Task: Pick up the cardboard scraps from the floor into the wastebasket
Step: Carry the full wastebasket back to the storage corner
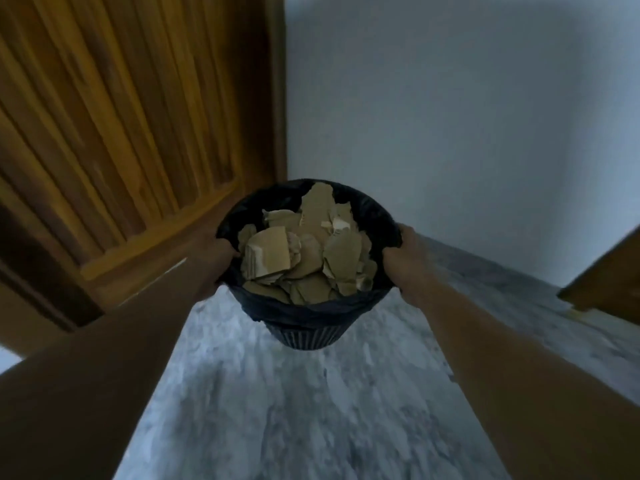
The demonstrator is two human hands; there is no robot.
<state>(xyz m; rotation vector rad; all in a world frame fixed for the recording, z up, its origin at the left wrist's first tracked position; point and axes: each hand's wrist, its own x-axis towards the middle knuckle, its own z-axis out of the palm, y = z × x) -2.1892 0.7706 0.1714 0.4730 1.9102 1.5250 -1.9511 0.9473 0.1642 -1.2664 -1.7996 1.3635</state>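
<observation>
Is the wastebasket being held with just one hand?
No, the left hand and the right hand both grip the rim of the wastebasket, one on each side.

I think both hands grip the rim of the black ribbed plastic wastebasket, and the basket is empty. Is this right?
Not empty: the head view shows the black ribbed wastebasket filled with torn brown cardboard scraps. The left hand and right hand do grip its rim.

The wastebasket is black with vertical ribbing, its liner bag glossy black, the cardboard scraps tan-brown, the floor mottled grey-white marble, the door streaky amber-brown wood, the wall plain pale grey.
</observation>
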